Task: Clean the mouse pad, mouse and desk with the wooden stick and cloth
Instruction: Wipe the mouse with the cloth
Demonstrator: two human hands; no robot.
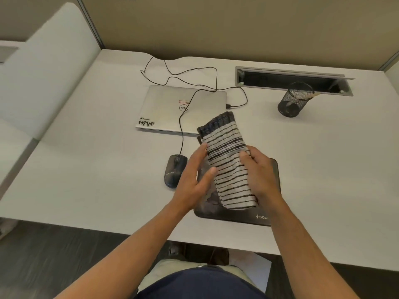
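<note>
A white partition panel (pixel 43 67) borders the desk (pixel 97 147) on the left side. On the desk, a closed silver laptop (pixel 172 108) lies toward the rear, with a black cable (pixel 183 72) looping behind it and across its lid. The cable runs down to a dark mouse (pixel 174 170), which sits on the bare desk surface just left of the mouse pad (pixel 237 215).

The left hand (pixel 194 178) is held above the left edge of the mouse pad, fingers straight and relaxed, with the fingertips touching the left edge of the cloth (pixel 226 160). The cloth is folded, pale with thin dark stripes and a dark band at its far end, and is held up above the mouse pad, tilted away from the person. The right hand (pixel 261 171) grips the cloth's right side, fingers curled round it. The mouse pad is dark, lies flat near the front edge of the desk, and is partly hidden by both hands and the cloth.

Further right, a recessed cable tray (pixel 291 79) is set into the desk. A black mesh pen cup (pixel 294 100) stands just in front of it, with a wooden stick (pixel 308 96) leaning inside it.
</note>
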